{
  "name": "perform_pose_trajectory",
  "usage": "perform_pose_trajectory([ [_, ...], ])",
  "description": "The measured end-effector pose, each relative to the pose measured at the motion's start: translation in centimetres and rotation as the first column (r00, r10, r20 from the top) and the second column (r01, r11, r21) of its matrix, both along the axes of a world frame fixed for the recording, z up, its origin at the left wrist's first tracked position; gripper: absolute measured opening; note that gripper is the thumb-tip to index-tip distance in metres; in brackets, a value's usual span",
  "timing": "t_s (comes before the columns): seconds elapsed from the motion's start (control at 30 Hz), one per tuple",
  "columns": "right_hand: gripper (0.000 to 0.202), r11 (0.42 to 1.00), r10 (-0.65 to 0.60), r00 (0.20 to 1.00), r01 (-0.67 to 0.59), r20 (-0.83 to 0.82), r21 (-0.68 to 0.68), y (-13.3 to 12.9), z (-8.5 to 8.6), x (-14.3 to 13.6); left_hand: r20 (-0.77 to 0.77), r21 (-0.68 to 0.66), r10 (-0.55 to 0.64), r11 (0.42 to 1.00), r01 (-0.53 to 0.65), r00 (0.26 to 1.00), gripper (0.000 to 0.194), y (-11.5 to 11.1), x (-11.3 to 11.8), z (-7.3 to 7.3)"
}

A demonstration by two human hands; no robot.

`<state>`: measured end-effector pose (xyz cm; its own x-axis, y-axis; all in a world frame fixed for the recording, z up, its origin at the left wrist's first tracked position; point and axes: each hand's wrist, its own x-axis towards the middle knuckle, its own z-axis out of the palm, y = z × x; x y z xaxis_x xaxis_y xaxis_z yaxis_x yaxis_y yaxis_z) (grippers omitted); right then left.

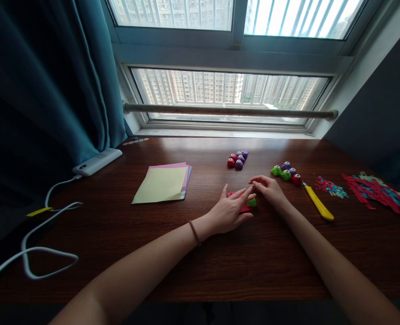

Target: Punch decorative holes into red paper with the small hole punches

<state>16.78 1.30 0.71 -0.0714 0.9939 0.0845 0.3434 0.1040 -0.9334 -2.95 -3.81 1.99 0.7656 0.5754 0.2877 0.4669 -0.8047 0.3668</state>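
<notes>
Near edge: both bare forearms reach in over the dark wood bench (193,266), a thin band (195,233) round the left wrist. Landmark for all places: the red piece (244,208), flat on the bench and partly covered by the left hand

Well left of the red piece, and nearer the person, a white cable (47,249) lies in loops; a yellow strip (39,211) is next to it

Left hand (232,210) — fingers spread, palm down over the red piece; finger contact cannot be made out. A small green figure (252,203) lies at the right side of the red piece, under the fingers. Right hand (269,189) — just right of and beyond the red piece, thumb and fingers drawn close near the left fingertips; cannot tell whether anything is pinched there

Right of the red piece, in order: a yellow-handled knife (318,203), small red and blue bits (331,187), a heap of paper strips (378,189), mostly red. Left of it: a stack of coloured paper (161,183), pale yellow on top

Beyond the red piece: a mixed figure cluster (286,174) to the right, green, purple and red; a red-and-purple cluster (239,160) almost straight behind. Far left, a white device (97,161) by the blue curtain (95,90). Farthest: metal rail (230,111), then window (216,88)
</notes>
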Motion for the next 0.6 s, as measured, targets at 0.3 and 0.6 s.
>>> perform_pose_trajectory([
  [0.3,0.043,0.915,0.402,0.908,-0.392,0.119,-0.097,-2.3,1.3,1.9,0.021,-0.016,0.08,0.997,-0.08,0.997,0.067,0.4,0.1,-0.6],
  [0.6,0.03,0.941,0.337,0.917,-0.33,0.212,-0.069,-2.1,1.6,2.7,-0.055,-0.081,0.193,0.977,-0.197,0.98,0.067,0.5,0.1,-1.2],
])
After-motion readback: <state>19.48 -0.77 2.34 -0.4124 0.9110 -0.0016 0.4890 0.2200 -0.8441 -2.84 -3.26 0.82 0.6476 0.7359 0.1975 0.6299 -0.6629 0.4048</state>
